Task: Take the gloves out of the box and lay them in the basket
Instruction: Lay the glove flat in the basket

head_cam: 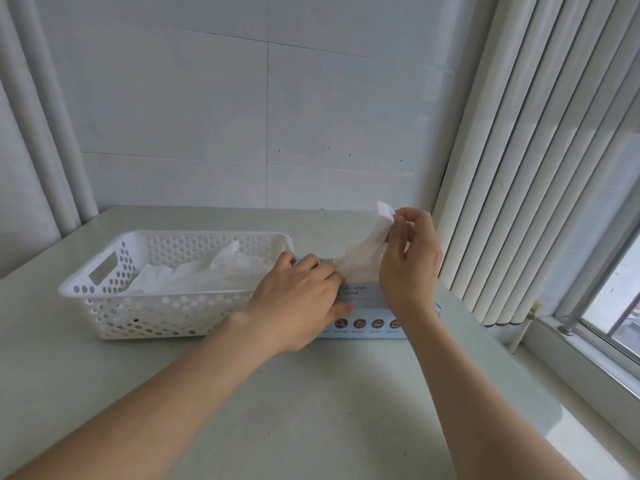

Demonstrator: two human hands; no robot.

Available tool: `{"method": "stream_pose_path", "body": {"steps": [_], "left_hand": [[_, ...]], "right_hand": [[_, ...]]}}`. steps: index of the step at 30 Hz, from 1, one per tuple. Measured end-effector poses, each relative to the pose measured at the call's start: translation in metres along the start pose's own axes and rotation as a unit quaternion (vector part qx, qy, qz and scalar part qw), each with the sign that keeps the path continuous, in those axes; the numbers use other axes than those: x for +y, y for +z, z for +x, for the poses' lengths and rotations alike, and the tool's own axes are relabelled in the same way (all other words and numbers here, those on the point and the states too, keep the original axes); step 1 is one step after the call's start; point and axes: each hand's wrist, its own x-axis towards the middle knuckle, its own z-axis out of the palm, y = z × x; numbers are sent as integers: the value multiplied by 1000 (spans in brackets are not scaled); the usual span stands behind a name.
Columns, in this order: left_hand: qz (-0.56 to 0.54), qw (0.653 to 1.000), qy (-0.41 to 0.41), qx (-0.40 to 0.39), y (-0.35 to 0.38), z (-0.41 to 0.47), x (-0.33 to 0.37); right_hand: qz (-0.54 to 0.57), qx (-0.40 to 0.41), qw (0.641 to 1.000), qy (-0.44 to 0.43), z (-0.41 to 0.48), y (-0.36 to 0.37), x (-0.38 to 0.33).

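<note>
Glove (363, 258) is pinched near its upper end by the right grip (408, 258), thumb against fingertips, and is stretched up from the slot of the box (367, 306). Its lower part is bunched at the opening, just beyond the fingertips of the left grip (298, 299). The left grip is laid flat on the box top, fingers fairly straight, grasping nothing and pressing the box down.

The step in hand is judged to be the pull-out of one more glove. It would be done best if the box is held down under the left grip while the glove is drawn upward and a little away, slowly enough that only one sheet is dragged through and the thin film is not torn. Once freed, the glove should be carried across, over the left grip, and spread rather than dropped.

The basket (104, 296) stands directly left of the left grip, touching or nearly touching the box. Other gloves (194, 275) are already laid in it.

Both things are carried on a pale, smooth worktop (311, 410). A white panelled wall (207, 116) is seen beyond the grips. Vertical blinds (536, 168) and a window (616, 299) lie to the right of the right grip.
</note>
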Motion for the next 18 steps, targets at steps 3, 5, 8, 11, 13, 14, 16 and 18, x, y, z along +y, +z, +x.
{"method": "stream_pose_path", "body": {"steps": [3, 5, 8, 11, 13, 14, 16, 18], "left_hand": [[11, 1000, 0, -5, -1, 0, -1], [-5, 1000, -8, -11, -5, 0, 0], [-108, 993, -44, 31, -11, 1, 3], [-237, 963, -91, 95, -14, 4, 1], [-267, 950, -112, 116, -15, 5, 0], [-270, 947, -115, 128, -15, 5, 0], [-268, 944, -119, 150, -15, 4, 0], [-264, 942, -125, 162, -15, 3, 0]], "right_hand": [[-29, 22, 999, -28, -2, -1, -1], [-18, 3, 998, -53, -1, -3, -3], [9, -121, 992, -37, 0, -4, -8], [52, -251, 966, 39, -2, -7, -12], [69, -297, 949, 74, -2, -9, -14], [76, -308, 945, 82, -2, -10, -14], [83, -308, 944, 88, -1, -10, -13], [57, -300, 949, 74, 0, -12, -12]]}}
